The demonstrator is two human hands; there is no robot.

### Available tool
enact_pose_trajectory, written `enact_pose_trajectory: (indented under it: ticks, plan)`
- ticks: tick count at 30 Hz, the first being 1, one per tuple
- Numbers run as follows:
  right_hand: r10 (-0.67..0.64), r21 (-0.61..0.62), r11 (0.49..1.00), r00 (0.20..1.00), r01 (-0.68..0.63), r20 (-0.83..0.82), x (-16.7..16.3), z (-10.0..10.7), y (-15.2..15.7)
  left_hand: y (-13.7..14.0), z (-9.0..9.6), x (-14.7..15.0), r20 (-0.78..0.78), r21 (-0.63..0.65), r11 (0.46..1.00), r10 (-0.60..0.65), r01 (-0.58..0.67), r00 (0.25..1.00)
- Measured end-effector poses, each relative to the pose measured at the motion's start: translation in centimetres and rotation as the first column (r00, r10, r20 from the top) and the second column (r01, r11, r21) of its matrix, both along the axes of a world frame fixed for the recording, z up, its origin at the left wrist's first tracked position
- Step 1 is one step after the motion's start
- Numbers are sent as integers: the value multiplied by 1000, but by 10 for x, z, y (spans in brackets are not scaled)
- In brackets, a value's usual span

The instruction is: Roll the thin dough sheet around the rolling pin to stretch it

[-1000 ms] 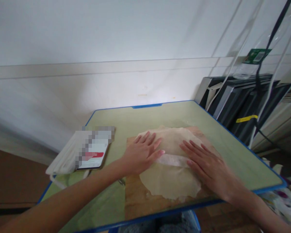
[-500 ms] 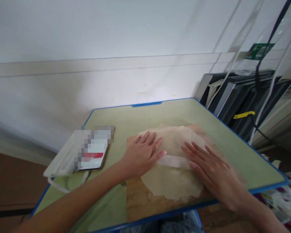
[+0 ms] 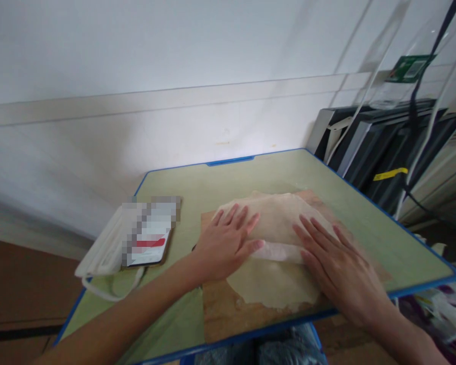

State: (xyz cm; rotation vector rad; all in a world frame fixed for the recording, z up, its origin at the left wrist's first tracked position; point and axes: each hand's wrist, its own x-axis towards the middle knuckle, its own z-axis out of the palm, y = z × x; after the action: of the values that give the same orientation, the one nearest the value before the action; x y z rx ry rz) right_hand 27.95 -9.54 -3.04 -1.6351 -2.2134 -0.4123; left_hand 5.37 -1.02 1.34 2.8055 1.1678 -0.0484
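A thin, wide sheet of dough (image 3: 277,284) lies on a wooden board (image 3: 224,319) near the front of the table. Across the dough runs a pale rolling pin (image 3: 279,252), its ends covered by my hands. My left hand (image 3: 228,246) lies flat over the pin's left end, fingers stretched forward above the dough and thumb along the pin. Over the right end rests my right hand (image 3: 336,266), palm down with straight fingers. Neither hand is wrapped around the pin.
On the table's left, a phone (image 3: 155,235) leans on a white device (image 3: 102,248) with a white cable. Dark flat panels or folders (image 3: 387,147) stand at the right, with a plastic bottle (image 3: 410,68) on top and hanging cables. A white wall (image 3: 228,121) borders the table's back.
The view has shifted slightly. Both hands remain flat on the rolling pin, with little visible change in their place over the dough.
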Motion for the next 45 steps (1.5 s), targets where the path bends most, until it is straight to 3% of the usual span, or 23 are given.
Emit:
enact_pose_trajectory:
  ticks: [2, 8, 16, 23, 30, 38, 45]
  plan:
    - [3, -9, 1000, 1000, -3, -8, -1, 0, -2, -1, 0, 0, 9, 2, 1000, -3, 3, 1000]
    - [-89, -24, 996, 996, 88, -24, 1, 7, 26, 37, -2, 19, -46, -90, 988, 122, -126, 991]
    - [-37, 68, 997, 999, 35, 17, -10, 1, -11, -7, 2, -2, -9, -48, 999, 10, -10, 1000]
    - [-107, 83, 991, 994, 108, -9, -7, 5, 20, 30, -1, 19, -31, -34, 987, 157, -158, 987]
    - [-45, 111, 993, 998, 50, -45, -17, 1, -25, -14, 0, -3, 10, 22, 999, 26, -26, 1000]
    - [-101, 116, 988, 994, 105, -37, -13, 2, 2, 22, 0, 20, -33, -7, 985, 170, -171, 985]
    - [13, 112, 994, 999, -9, -30, -16, 1, -32, -8, 2, -1, -31, -3, 1000, 25, -25, 999]
